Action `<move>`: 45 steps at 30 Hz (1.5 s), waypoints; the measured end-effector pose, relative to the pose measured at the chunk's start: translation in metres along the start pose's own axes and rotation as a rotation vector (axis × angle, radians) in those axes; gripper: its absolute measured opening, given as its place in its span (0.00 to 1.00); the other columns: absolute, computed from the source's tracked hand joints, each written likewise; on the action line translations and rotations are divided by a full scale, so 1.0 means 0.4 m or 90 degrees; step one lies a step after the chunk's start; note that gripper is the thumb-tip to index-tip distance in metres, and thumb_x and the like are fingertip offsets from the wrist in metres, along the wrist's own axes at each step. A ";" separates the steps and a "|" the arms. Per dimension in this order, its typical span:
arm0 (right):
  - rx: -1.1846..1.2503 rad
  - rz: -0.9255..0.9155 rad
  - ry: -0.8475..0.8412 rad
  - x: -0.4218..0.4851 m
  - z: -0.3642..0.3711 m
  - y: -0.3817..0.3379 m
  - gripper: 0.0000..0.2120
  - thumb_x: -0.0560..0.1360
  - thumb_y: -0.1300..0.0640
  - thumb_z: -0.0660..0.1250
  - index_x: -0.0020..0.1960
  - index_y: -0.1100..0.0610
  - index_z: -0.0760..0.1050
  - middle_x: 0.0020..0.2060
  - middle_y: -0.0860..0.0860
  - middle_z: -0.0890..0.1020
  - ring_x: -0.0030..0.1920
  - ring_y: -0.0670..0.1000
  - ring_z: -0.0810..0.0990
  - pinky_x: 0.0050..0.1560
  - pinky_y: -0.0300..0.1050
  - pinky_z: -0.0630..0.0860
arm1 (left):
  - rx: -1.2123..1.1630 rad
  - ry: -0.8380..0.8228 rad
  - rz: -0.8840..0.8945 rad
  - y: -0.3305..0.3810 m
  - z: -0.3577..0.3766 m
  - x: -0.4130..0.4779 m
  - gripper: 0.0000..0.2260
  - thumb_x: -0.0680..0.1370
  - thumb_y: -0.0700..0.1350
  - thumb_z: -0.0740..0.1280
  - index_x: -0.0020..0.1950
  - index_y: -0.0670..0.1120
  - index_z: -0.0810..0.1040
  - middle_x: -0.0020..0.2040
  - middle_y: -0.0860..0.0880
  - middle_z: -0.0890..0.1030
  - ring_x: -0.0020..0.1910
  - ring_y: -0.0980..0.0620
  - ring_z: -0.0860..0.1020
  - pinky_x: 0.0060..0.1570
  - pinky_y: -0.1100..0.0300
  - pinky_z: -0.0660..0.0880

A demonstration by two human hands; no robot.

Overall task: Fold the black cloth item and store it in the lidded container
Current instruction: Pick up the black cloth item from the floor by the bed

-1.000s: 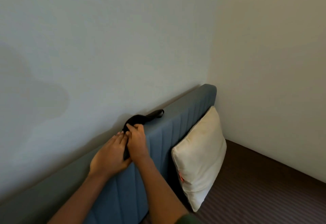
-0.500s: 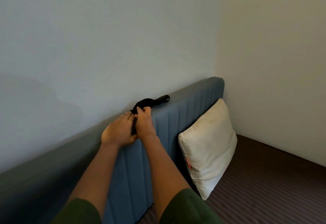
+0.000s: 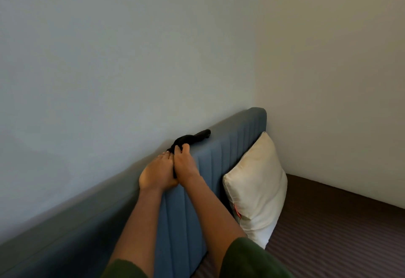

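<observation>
Head view: black cloth (image 3: pixel 190 140) draped over blue headboard (image 3: pixel 228 157) top, far from camera. Right hand (image 3: pixel 185 163) pinches bunched end; left hand (image 3: pixel 156 173) presses alongside, fingers curled. Gather loose tail, fold flat.

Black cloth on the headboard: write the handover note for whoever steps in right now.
Left hand: pressed against the right hand at the headboard's top edge; its hold on the cloth is hidden.
Right hand: grip closed on the black cloth.
Cloth: bunched on top of the blue headboard, one end trailing toward the corner.
Done: cloth grabbed. Left: fold it, store it. No lidded container in view.
</observation>
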State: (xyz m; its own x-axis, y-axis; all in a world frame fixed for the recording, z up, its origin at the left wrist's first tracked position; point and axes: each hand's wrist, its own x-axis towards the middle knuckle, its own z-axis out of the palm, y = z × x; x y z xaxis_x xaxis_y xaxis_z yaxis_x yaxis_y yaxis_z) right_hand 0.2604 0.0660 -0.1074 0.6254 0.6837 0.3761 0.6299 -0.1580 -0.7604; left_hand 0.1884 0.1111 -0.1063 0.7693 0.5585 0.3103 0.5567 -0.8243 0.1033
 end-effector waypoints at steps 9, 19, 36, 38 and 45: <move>-0.102 0.045 0.037 -0.094 -0.030 -0.033 0.17 0.79 0.64 0.59 0.67 0.65 0.67 0.63 0.60 0.66 0.61 0.57 0.71 0.60 0.39 0.67 | -0.033 0.041 -0.004 -0.031 -0.029 -0.107 0.25 0.76 0.55 0.60 0.71 0.47 0.68 0.70 0.46 0.72 0.70 0.45 0.68 0.69 0.52 0.66; -0.071 -0.023 0.179 -0.299 -0.035 -0.263 0.14 0.70 0.72 0.65 0.52 0.63 0.82 0.51 0.61 0.82 0.52 0.58 0.81 0.55 0.42 0.75 | 0.034 -0.169 -0.038 -0.255 -0.225 -0.429 0.28 0.79 0.48 0.57 0.78 0.45 0.53 0.79 0.49 0.55 0.77 0.49 0.56 0.74 0.50 0.60; -0.193 -0.062 -0.093 -0.662 0.444 -0.719 0.07 0.77 0.60 0.61 0.53 0.62 0.71 0.48 0.58 0.80 0.50 0.59 0.79 0.43 0.50 0.73 | -0.057 -0.104 -0.139 -0.639 -0.419 -0.934 0.25 0.82 0.52 0.47 0.78 0.45 0.52 0.78 0.47 0.57 0.78 0.51 0.55 0.75 0.57 0.51; -0.164 -0.038 -0.059 -0.680 0.459 -0.707 0.08 0.78 0.58 0.61 0.53 0.62 0.71 0.48 0.58 0.79 0.49 0.58 0.78 0.43 0.50 0.74 | -0.051 -0.059 -0.143 -0.636 -0.405 -0.941 0.25 0.82 0.52 0.47 0.78 0.45 0.52 0.78 0.48 0.57 0.78 0.51 0.55 0.75 0.58 0.50; -0.278 -0.034 -0.085 -0.674 0.465 -0.715 0.07 0.80 0.61 0.59 0.56 0.61 0.69 0.50 0.57 0.79 0.50 0.58 0.78 0.37 0.44 0.67 | -0.058 -0.049 -0.134 -0.640 -0.396 -0.946 0.25 0.82 0.53 0.48 0.77 0.44 0.55 0.77 0.46 0.62 0.74 0.49 0.63 0.72 0.55 0.61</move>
State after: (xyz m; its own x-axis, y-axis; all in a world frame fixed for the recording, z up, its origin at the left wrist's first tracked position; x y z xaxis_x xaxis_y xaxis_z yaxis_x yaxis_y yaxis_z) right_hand -0.1739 0.0594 -0.0899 0.5402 0.7800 0.3158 0.8125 -0.3857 -0.4372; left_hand -0.2950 0.0958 -0.1005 0.6631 0.7212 0.2004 0.6789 -0.6922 0.2446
